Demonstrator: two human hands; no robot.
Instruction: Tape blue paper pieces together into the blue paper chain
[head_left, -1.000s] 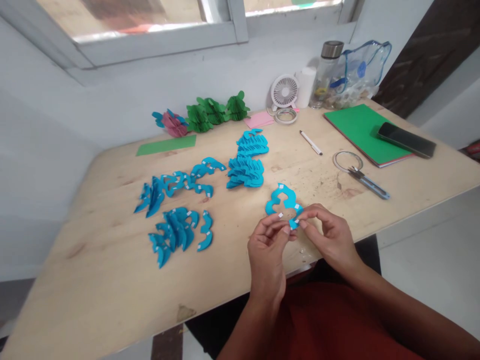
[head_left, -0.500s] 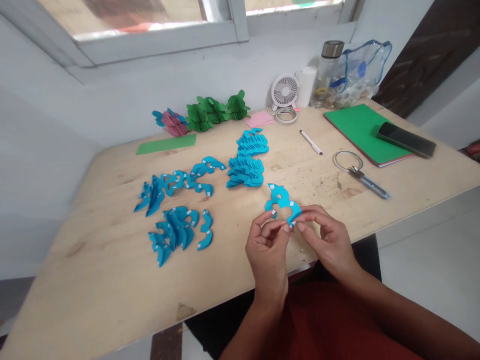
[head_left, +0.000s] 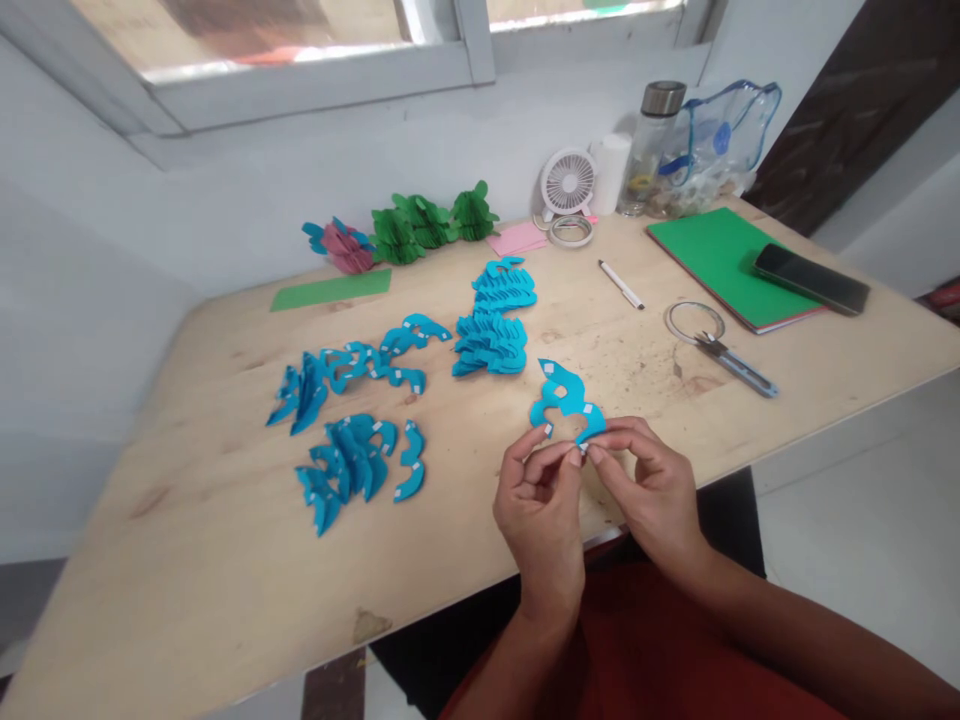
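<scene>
A blue paper cutout [head_left: 568, 392] with curved edges and small white squares of tape is held above the table near its front edge. My left hand [head_left: 541, 505] pinches its lower end between thumb and fingers. Close beside it, my right hand [head_left: 649, 488] pinches the same cutout at the lower right. The two thumbs nearly meet at a white square there. To the left lie similar blue cutouts [head_left: 352, 455] with white squares, and a loose wavy strip [head_left: 411, 462]. Beyond my hands sits a stack of folded blue cutouts [head_left: 491, 345].
On the right are a box cutter [head_left: 739, 366], a tape roll [head_left: 696, 322], a pen [head_left: 621, 285], a green folder [head_left: 731, 265] and a phone [head_left: 814, 280]. Green paper shapes [head_left: 427, 222], a small fan [head_left: 568, 182] and a bottle [head_left: 652, 145] stand along the wall.
The blue cutout has tilted slightly, its upper point now standing a little higher. Both hands keep their pinch on it and have shifted only slightly.
</scene>
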